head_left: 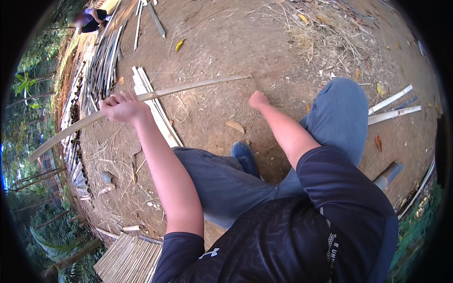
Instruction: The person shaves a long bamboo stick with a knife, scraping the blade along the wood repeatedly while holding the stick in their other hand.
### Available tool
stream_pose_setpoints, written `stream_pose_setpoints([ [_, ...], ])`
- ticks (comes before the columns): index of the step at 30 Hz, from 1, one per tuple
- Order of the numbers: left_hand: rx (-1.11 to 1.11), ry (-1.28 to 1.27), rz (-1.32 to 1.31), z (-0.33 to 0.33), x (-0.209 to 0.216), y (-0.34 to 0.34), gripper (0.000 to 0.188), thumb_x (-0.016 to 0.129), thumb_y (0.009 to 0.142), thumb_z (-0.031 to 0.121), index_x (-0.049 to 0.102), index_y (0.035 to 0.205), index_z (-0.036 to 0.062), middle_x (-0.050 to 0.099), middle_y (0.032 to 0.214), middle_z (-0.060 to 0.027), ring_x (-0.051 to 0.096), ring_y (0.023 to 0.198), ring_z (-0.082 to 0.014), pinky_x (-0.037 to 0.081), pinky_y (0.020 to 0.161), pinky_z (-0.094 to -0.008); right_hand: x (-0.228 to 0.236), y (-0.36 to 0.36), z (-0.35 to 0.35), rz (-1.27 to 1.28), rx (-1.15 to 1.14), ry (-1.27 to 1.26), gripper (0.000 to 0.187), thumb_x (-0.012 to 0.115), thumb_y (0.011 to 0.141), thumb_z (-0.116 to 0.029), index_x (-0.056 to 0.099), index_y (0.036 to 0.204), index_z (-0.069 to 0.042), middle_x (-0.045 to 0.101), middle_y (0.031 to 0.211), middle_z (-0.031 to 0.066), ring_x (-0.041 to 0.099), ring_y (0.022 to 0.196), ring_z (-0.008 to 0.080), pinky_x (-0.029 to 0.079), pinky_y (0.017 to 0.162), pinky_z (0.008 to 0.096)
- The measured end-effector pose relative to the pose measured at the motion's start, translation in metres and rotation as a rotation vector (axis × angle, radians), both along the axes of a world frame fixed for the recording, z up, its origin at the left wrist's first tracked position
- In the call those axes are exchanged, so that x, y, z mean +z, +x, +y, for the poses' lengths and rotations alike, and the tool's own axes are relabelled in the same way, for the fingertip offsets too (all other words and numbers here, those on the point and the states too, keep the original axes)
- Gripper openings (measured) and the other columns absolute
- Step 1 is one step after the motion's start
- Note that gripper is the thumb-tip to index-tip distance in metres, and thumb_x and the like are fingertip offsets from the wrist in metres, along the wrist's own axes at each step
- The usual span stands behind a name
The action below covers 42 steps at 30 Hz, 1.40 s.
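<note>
My left hand (123,107) is wrapped round a long, pale bamboo strip (198,86). The strip slants across the view, one end far out to the left and the other near the middle. Just below that middle end, my right hand (258,100) is closed in a fist. Something thin and blurred sticks up from the fist towards the strip's tip; its kind cannot be made out. Whether it touches the strip is unclear.
Split bamboo strips (160,115) lie on the dirt beyond my left arm, with a long stack of poles (101,61) farther left. A person (92,20) is at the far left. Dry straw (325,37) covers ground at the far right; more slats (394,114) lie right of my knee.
</note>
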<state>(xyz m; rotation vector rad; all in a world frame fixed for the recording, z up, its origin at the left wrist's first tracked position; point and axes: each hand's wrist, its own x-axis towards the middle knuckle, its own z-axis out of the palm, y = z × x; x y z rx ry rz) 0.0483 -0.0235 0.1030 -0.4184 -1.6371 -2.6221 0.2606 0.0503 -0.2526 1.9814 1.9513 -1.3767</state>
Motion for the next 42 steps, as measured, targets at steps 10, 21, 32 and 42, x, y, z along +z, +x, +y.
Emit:
stream_pose_setpoints([
  [10,-0.032,-0.008,0.031,-0.008,-0.005,-0.004,0.035,0.033,0.095,0.031,0.017,0.066,0.0187,0.017,0.054,0.0070,0.013,0.046,-0.0085,0.009,0.044,-0.0280,-0.001,-0.034,-0.002,-0.044,-0.040,0.062,0.033,0.050,0.092,-0.020,0.065,0.112,0.003,0.063,0.120,0.0244,0.061,0.115,0.0375,0.049,0.098,0.0459],
  [21,-0.072,0.000,0.024,-0.001,-0.001,0.005,0.036,0.035,0.095,0.030,0.018,0.065,0.0189,0.017,0.053,0.0068,0.013,0.045,-0.0081,0.009,0.043,-0.0278,0.021,-0.031,0.059,-0.229,0.533,-0.075,0.035,0.050,0.091,-0.012,0.062,0.121,0.003,0.061,0.127,0.0223,0.060,0.118,0.0345,0.049,0.099,0.0434],
  [32,-0.124,0.034,0.001,0.007,-0.001,0.006,0.037,0.038,0.094,0.031,0.018,0.065,0.0189,0.018,0.054,0.0062,0.014,0.046,-0.0086,0.010,0.044,-0.0287,-0.049,-0.010,0.041,-0.129,0.162,-0.043,0.037,0.054,0.089,-0.015,0.063,0.119,0.004,0.059,0.129,0.0240,0.059,0.118,0.0356,0.049,0.098,0.0425],
  [42,-0.138,0.031,0.002,0.006,0.000,0.006,0.036,0.038,0.092,0.031,0.018,0.065,0.0187,0.017,0.055,0.0057,0.013,0.047,-0.0093,0.010,0.044,-0.0291,-0.040,-0.024,0.032,-0.076,0.132,-0.119,0.029,0.056,0.086,-0.014,0.069,0.105,0.004,0.066,0.116,0.0248,0.064,0.111,0.0352,0.052,0.093,0.0431],
])
